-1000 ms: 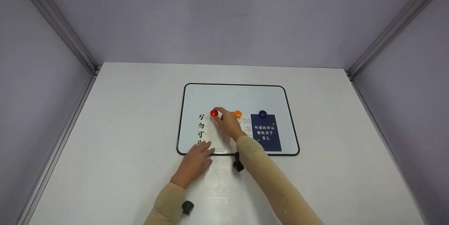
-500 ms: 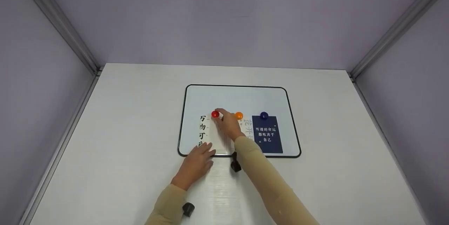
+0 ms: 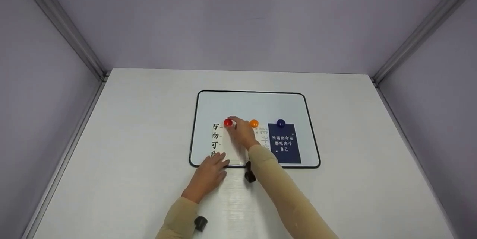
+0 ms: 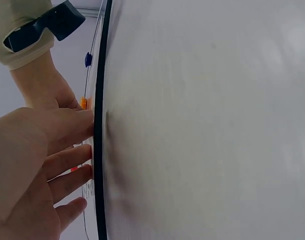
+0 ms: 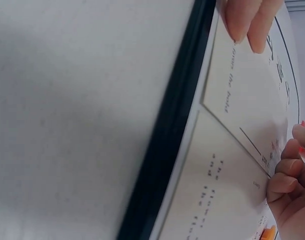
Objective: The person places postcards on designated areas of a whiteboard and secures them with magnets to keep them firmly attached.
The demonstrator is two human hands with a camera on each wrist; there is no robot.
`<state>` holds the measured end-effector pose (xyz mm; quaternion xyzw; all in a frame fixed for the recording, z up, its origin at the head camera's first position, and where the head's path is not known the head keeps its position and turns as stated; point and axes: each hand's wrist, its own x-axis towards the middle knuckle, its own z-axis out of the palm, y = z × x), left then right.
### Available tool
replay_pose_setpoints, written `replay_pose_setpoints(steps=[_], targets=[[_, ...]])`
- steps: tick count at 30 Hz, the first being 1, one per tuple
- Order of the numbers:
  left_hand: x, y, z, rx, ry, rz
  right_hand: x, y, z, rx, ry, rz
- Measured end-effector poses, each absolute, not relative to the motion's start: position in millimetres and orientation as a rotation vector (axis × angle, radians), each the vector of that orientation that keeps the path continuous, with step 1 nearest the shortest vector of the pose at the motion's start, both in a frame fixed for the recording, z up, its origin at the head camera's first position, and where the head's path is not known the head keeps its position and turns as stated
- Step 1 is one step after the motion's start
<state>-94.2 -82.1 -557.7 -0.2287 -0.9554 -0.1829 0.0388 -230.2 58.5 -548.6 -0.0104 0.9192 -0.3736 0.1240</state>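
Your right hand is at the red magnet, which sits near the centre of the whiteboard, at the top of the white card with black calligraphy. The fingertips pinch the magnet from its 3 o'clock side; the right wrist view shows curled fingers on the card with a bit of red beside them. Your left hand lies flat with straight fingers, pressing the lower end of the same card at the 6 o'clock edge of the board; it holds nothing.

I think the step in hand is seating or lifting this magnet on the card. To do it well, keep the left fingers pressing down so that the card cannot slide or turn. Move the magnet straight up or straight down, not sideways, because a sideways pull would drag the paper with it. Keep the grip on the ball itself and do not press on the card's top edge.

At 3 o'clock from the red one, the orange magnet holds a second pale card, and further at 3 o'clock the blue magnet holds the dark blue card. Take care that your wrist does not brush the orange one.
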Motion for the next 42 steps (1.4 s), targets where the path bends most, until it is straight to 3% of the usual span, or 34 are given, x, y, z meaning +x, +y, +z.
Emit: replay_pose_setpoints(steps=[42], targets=[[-97.2, -73.4, -555.4, -0.657, -2.994, -0.599, -233.1, 63.8, -553.7, -0.064, 2.774, -0.983]])
